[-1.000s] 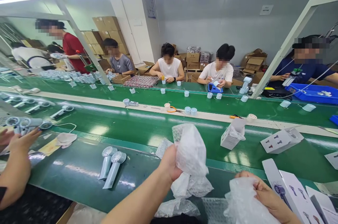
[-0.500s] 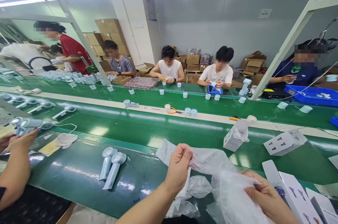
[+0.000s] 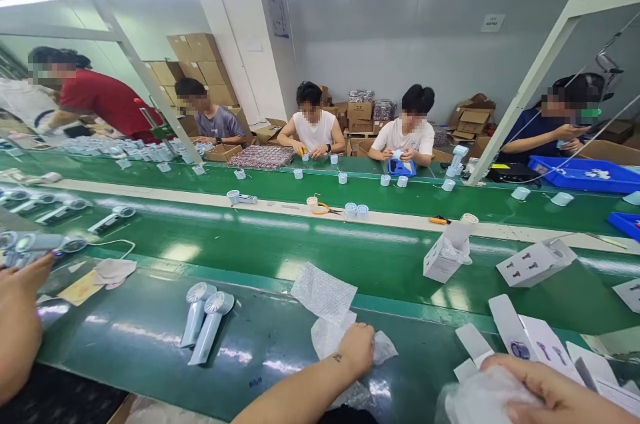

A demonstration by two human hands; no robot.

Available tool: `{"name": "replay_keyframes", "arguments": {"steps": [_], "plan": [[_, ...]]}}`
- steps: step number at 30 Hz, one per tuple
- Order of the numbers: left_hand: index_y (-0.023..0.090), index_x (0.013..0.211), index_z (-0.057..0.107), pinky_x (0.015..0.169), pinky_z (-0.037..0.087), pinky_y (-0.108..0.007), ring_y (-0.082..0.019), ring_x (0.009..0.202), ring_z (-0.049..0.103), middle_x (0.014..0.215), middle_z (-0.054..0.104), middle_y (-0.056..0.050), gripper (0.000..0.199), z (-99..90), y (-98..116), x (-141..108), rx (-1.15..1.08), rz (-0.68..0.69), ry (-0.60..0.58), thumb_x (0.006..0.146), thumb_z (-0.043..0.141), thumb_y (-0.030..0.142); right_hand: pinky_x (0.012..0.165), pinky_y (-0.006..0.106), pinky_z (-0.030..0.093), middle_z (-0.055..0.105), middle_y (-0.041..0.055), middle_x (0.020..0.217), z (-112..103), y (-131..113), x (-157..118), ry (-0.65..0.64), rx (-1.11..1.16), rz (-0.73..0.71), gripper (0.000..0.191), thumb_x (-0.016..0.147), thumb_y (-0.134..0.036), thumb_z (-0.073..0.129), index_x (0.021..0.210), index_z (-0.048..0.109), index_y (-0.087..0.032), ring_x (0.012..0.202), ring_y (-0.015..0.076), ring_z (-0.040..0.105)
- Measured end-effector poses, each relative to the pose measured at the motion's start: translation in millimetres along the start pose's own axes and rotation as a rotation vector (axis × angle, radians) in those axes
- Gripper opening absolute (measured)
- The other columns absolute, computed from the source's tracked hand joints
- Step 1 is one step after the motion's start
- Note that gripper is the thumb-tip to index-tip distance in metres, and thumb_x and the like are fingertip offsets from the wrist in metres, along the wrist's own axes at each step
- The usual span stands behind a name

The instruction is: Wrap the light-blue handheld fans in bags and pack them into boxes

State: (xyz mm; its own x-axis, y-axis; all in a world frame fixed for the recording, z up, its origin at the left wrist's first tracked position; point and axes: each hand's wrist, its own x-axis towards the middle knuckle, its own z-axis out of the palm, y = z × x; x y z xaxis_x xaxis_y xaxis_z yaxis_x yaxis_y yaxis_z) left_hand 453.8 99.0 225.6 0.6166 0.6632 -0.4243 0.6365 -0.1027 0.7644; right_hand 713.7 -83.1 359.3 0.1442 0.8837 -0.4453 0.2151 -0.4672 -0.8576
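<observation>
My left hand (image 3: 356, 348) is closed low over the clear bubble wrap (image 3: 325, 294) on the near work surface; its fingertips are turned away, so what they grip is hidden. At the lower right my right hand (image 3: 543, 387) is wrapped round a crumpled clear plastic bag (image 3: 487, 397), beside open white boxes (image 3: 543, 344) with printed fans. Two pale blue handheld fans (image 3: 213, 327) lie side by side on the surface, left of my left hand.
A green conveyor (image 3: 260, 244) runs across, bearing white boxes (image 3: 535, 264) and several fans at the left. Pliers (image 3: 327, 209) lie on its pale divider. A neighbour's hands hold fans at the left edge. Several people sit opposite, near blue trays (image 3: 580, 174).
My hands have moved apart. The left went down onto the bubble wrap; the right carried the plastic bag down and right, bunching it. The view has shifted slightly.
</observation>
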Motion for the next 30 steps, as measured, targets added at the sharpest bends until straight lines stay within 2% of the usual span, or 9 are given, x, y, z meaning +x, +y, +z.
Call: {"name": "replay_keyframes", "arguments": {"steps": [3,6,9,13,17,21,23,26,30], "plan": [[0.021,0.068,0.046,0.085,0.043,-0.036,-0.020,0.085,0.054,0.073,0.049,0.001,0.008,-12.9,13.3,-2.5,-0.085,0.037,-0.023,0.073,0.051,0.017,0.063,0.024,0.049,0.075,-0.0004,0.093,29.3,17.0,10.5,-0.224,0.066,0.198,0.067,0.071,-0.025,0.070,0.133,0.051,-0.036,0.071,0.0157,0.063],[0.020,0.079,0.050,0.064,0.041,-0.024,-0.012,0.068,0.047,0.070,0.046,0.006,0.010,-23.0,35.7,-16.0,-0.231,0.083,-0.139,0.075,0.050,0.030,0.065,0.025,0.043,0.068,-0.0020,0.087,58.9,24.9,36.3,-0.313,0.312,0.075,0.110,0.065,-0.036,0.078,0.150,0.008,-0.032,0.066,0.0120,0.054],[0.019,0.073,0.055,0.060,0.035,-0.021,-0.010,0.065,0.045,0.067,0.047,0.006,0.014,-23.6,53.3,-32.9,-0.213,0.174,-0.137,0.073,0.054,0.033,0.071,0.028,0.044,0.064,-0.0012,0.087,82.0,18.1,62.6,-0.357,0.411,-0.042,0.094,0.057,-0.046,0.082,0.140,0.041,-0.030,0.075,0.0150,0.056],[0.021,0.078,0.066,0.067,0.039,-0.023,-0.014,0.074,0.056,0.076,0.065,0.001,0.014,-33.3,52.0,-40.6,0.160,0.397,-0.125,0.077,0.052,0.024,0.076,0.036,0.047,0.064,0.0059,0.087,79.4,6.7,70.2,-0.150,0.137,-0.108,0.040,0.063,-0.058,0.072,0.076,0.072,-0.019,0.081,0.0225,0.059],[0.020,0.101,0.067,0.089,0.045,-0.030,-0.020,0.098,0.064,0.102,0.073,-0.007,0.030,-54.8,19.7,-33.4,0.341,0.095,-0.033,0.085,0.042,0.021,0.089,0.042,0.052,0.060,0.0104,0.133,39.9,13.3,52.0,-0.063,0.160,0.004,0.053,0.068,-0.061,0.066,0.110,0.069,-0.028,0.108,0.0323,0.061],[0.007,0.120,0.056,0.094,0.047,-0.045,-0.036,0.113,0.059,0.125,0.060,-0.024,0.058,-51.2,-20.2,-33.7,0.378,-0.190,0.021,0.072,0.069,0.037,0.085,0.037,0.056,0.073,0.0079,0.111,12.0,20.3,39.5,-0.104,-0.040,0.120,0.059,0.066,-0.054,0.070,0.119,0.064,-0.028,0.103,0.0313,0.065],[0.006,0.118,0.057,0.094,0.047,-0.047,-0.039,0.114,0.059,0.126,0.059,-0.026,0.060,-43.9,-31.8,-36.3,0.397,-0.256,-0.005,0.065,0.076,0.029,0.084,0.033,0.055,0.073,0.0048,0.114,12.8,16.6,38.0,-0.125,-0.119,0.119,0.059,0.067,-0.044,0.070,0.124,0.060,-0.031,0.102,0.0288,0.066],[0.013,0.105,0.063,0.095,0.046,-0.039,-0.028,0.110,0.063,0.112,0.068,-0.016,0.028,-40.3,-35.4,-37.0,0.398,-0.248,0.042,0.083,0.046,0.013,0.080,0.030,0.054,0.066,0.0029,0.129,26.4,2.5,37.6,-0.220,-0.130,0.161,0.065,0.071,-0.030,0.063,0.134,0.048,-0.033,0.096,0.0238,0.068],[0.013,0.114,0.056,0.091,0.047,-0.039,-0.030,0.108,0.063,0.120,0.062,-0.016,0.040,-44.0,-33.2,-32.1,0.367,-0.261,0.141,0.082,0.056,0.037,0.083,0.027,0.051,0.068,0.0034,0.123,46.8,-21.8,41.0,-0.415,-0.133,0.202,0.071,0.072,-0.019,0.058,0.140,0.040,-0.028,0.095,0.0204,0.066]]}}
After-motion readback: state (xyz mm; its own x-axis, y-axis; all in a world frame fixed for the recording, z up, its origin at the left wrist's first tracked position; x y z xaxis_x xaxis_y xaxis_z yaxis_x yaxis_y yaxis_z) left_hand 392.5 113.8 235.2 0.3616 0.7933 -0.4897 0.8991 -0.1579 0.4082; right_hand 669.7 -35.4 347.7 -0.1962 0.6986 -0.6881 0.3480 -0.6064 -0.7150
